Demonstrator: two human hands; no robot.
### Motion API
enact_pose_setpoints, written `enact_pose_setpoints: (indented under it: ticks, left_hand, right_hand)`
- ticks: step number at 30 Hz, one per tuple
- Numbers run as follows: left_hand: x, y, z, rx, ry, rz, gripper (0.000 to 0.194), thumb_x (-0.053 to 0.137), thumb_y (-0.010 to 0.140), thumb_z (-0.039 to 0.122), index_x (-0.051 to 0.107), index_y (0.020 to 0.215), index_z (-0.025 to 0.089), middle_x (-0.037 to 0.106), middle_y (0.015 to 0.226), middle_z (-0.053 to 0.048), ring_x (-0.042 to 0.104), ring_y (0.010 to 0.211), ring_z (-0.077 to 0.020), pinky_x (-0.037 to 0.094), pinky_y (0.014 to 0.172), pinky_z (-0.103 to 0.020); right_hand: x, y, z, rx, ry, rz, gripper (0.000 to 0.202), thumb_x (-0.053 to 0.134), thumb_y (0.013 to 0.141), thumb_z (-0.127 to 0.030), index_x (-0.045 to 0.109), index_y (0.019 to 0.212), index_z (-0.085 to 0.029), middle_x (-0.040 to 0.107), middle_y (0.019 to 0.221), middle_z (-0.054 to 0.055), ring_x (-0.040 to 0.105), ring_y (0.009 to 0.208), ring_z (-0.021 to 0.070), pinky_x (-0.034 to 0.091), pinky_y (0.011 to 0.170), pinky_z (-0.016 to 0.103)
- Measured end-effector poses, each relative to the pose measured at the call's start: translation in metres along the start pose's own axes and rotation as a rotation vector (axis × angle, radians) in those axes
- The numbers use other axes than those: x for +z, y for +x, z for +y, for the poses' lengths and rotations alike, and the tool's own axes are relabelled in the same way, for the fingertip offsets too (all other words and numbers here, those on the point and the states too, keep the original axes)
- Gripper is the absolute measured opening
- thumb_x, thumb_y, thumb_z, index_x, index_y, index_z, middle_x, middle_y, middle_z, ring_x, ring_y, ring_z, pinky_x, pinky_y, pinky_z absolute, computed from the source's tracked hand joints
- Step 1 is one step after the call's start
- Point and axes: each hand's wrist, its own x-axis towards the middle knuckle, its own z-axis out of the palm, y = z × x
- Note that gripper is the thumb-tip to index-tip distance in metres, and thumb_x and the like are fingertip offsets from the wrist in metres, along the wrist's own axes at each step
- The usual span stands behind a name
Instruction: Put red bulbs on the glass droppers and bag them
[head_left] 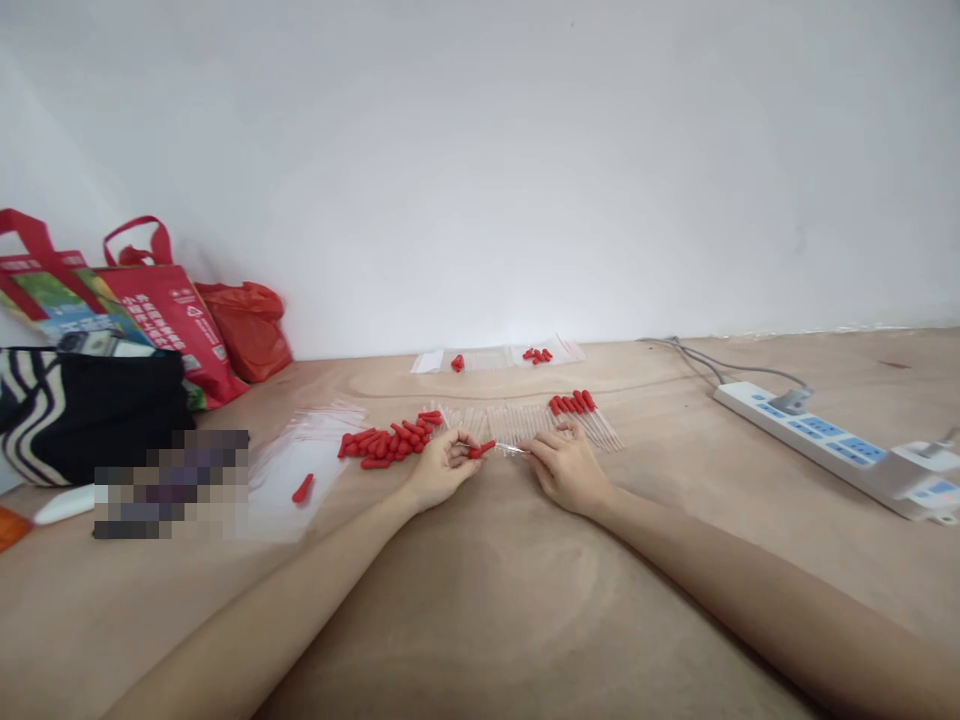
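Observation:
My left hand point(444, 468) is closed, pinching a red rubber dropper bulb point(486, 448) near its fingertips. Closed as well, my right hand point(568, 465) grips a thin clear dropper tube point(511, 449), whose far end meets or nearly meets the bulb; I cannot tell whether it is inside. Left of my hands lies a pile of loose red bulbs point(386, 442). Behind my fingers, a row of clear tubes point(499, 420) lies on the wooden table point(480, 600). Several droppers with red bulbs on their ends point(574, 402) lie together beyond my right hand.
Clear plastic bags point(281, 500) lie at left with one red bulb point(303, 489) on top. Another bag holding red pieces point(487, 357) is by the wall. A white power strip point(825, 440) sits at right, shopping bags point(176, 325) and a black pouch point(120, 410) at left.

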Motion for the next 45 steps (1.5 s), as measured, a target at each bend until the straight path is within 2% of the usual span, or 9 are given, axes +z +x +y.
enact_pose_setpoints:
  ticks: [8, 15, 19, 22, 26, 31, 37, 45]
  left_hand:
    - [-0.001, -0.001, -0.002, 0.034, -0.011, 0.014, 0.021, 0.065, 0.061, 0.013, 0.048, 0.072, 0.015, 0.056, 0.077, 0.000, 0.062, 0.077, -0.0162, 0.048, 0.078, -0.034]
    - [0.003, -0.004, -0.001, 0.075, 0.043, 0.019, 0.026, 0.069, 0.060, 0.024, 0.046, 0.069, 0.015, 0.056, 0.073, 0.001, 0.061, 0.071, -0.0137, 0.051, 0.072, -0.030]
    - [0.004, -0.005, -0.002, 0.158, 0.136, 0.071, 0.024, 0.064, 0.067, 0.028, 0.052, 0.084, 0.016, 0.060, 0.077, -0.001, 0.061, 0.073, -0.0149, 0.051, 0.069, -0.028]
    - [0.003, -0.005, 0.000, 0.245, 0.289, 0.031, 0.022, 0.059, 0.073, 0.027, 0.059, 0.092, 0.016, 0.064, 0.085, -0.005, 0.061, 0.079, -0.0171, 0.049, 0.073, -0.030]
    - [0.002, -0.008, 0.007, 0.349, 0.446, -0.031, 0.016, 0.054, 0.077, 0.025, 0.066, 0.085, 0.018, 0.066, 0.082, -0.004, 0.061, 0.075, -0.0166, 0.047, 0.071, -0.028]
    - [0.005, -0.012, 0.013, 0.385, 0.529, -0.094, 0.016, 0.051, 0.079, 0.024, 0.066, 0.080, 0.018, 0.065, 0.075, -0.003, 0.059, 0.068, -0.0146, 0.045, 0.065, -0.025]
    - [0.006, -0.013, 0.013, 0.396, 0.618, -0.073, 0.016, 0.051, 0.079, 0.025, 0.066, 0.078, 0.018, 0.063, 0.070, -0.002, 0.055, 0.061, -0.0127, 0.043, 0.059, -0.023]
    - [0.006, -0.015, 0.009, 0.467, 0.670, -0.099, 0.016, 0.051, 0.080, 0.025, 0.065, 0.079, 0.017, 0.062, 0.071, -0.003, 0.056, 0.061, -0.0127, 0.042, 0.060, -0.022]
  right_hand:
    - [-0.001, 0.000, 0.000, 0.009, -0.004, 0.020, 0.021, 0.039, 0.084, -0.019, 0.059, 0.089, -0.018, 0.062, 0.076, 0.003, 0.053, 0.070, 0.0131, 0.021, 0.083, 0.035]
    - [0.000, 0.000, 0.000, -0.062, 0.043, -0.005, 0.020, 0.040, 0.084, -0.020, 0.059, 0.091, -0.018, 0.063, 0.076, 0.003, 0.053, 0.070, 0.0130, 0.023, 0.082, 0.035]
    - [-0.001, -0.001, 0.000, -0.106, 0.059, -0.004, 0.022, 0.040, 0.084, -0.018, 0.059, 0.095, -0.018, 0.063, 0.076, 0.003, 0.053, 0.071, 0.0133, 0.024, 0.083, 0.035]
    - [-0.002, 0.000, 0.000, -0.146, 0.075, 0.010, 0.024, 0.039, 0.084, -0.016, 0.058, 0.098, -0.018, 0.063, 0.077, 0.003, 0.053, 0.071, 0.0131, 0.025, 0.083, 0.035]
    - [-0.003, 0.000, 0.005, -0.185, 0.098, -0.001, 0.028, 0.039, 0.081, -0.011, 0.059, 0.099, -0.020, 0.062, 0.076, 0.003, 0.053, 0.070, 0.0123, 0.025, 0.082, 0.035]
    - [-0.003, 0.000, 0.009, -0.207, 0.063, -0.023, 0.034, 0.040, 0.077, -0.006, 0.061, 0.098, -0.022, 0.062, 0.077, 0.002, 0.050, 0.066, 0.0109, 0.023, 0.078, 0.034]
    - [-0.008, 0.001, 0.005, -0.223, -0.041, -0.015, 0.031, 0.039, 0.075, -0.007, 0.063, 0.088, -0.020, 0.060, 0.072, 0.002, 0.045, 0.061, 0.0108, 0.021, 0.072, 0.033]
    - [-0.007, -0.001, 0.004, -0.241, -0.042, -0.062, 0.025, 0.039, 0.074, -0.007, 0.061, 0.081, -0.018, 0.057, 0.066, 0.001, 0.043, 0.058, 0.0104, 0.018, 0.068, 0.032]
